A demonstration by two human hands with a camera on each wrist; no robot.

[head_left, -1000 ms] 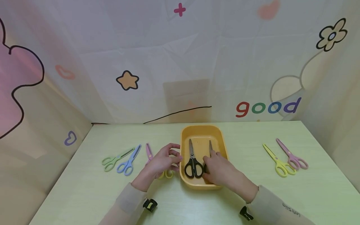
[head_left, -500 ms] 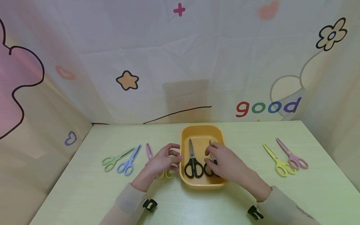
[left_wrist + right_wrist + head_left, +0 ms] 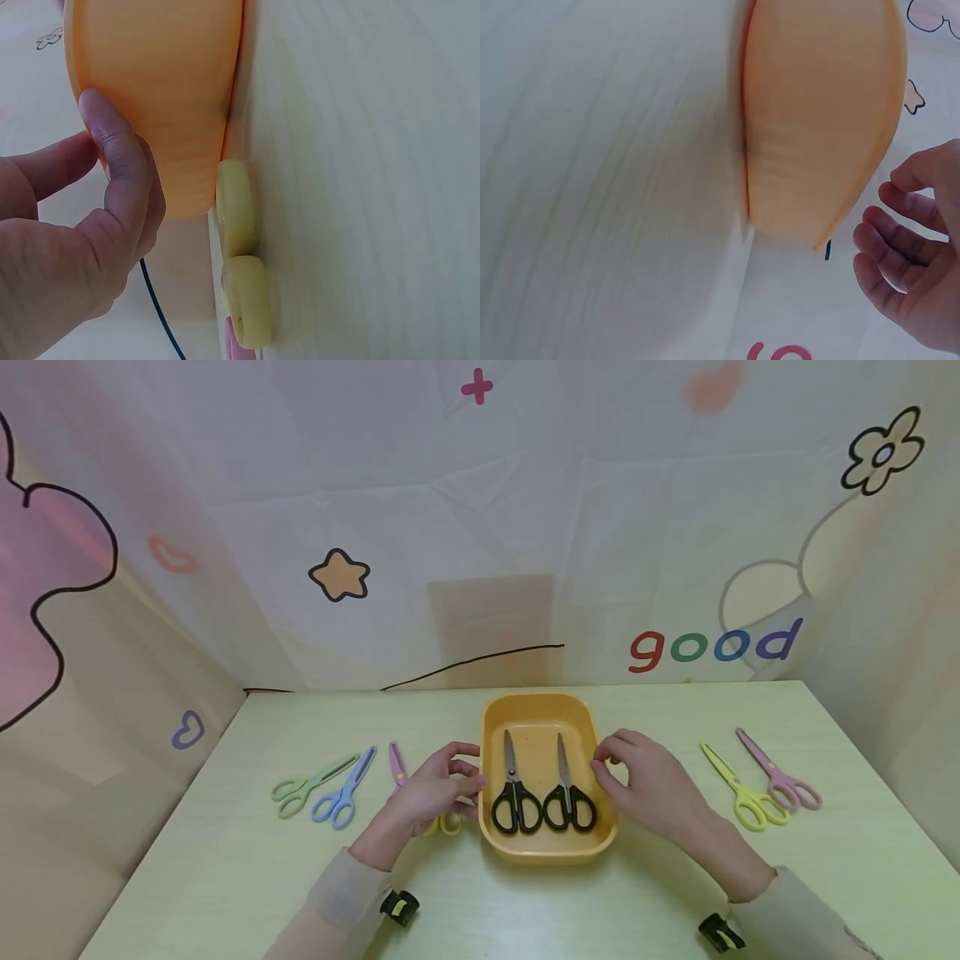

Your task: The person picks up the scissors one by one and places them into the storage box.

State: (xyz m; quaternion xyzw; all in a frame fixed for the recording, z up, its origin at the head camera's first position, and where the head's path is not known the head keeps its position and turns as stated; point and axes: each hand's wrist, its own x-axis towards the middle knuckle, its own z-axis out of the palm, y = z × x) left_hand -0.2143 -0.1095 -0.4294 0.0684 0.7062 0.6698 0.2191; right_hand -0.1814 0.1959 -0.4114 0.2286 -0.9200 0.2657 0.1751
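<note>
Left hand [image 3: 437, 787] against yellow tray [image 3: 550, 857]

Orange-yellow tray [image 3: 547, 858]: rounded corners, upright, left fingers [image 3: 116, 150] touching its side, right fingers [image 3: 904, 204] just beside the opposite rim. Inside, between them: two black-handled scissors, left pair [image 3: 512, 774] and right pair [image 3: 566, 781], side by side, closed, tips away.

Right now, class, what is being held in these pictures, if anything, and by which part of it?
The left hand holds the yellow tray by its left rim. The right hand holds nothing.
</note>
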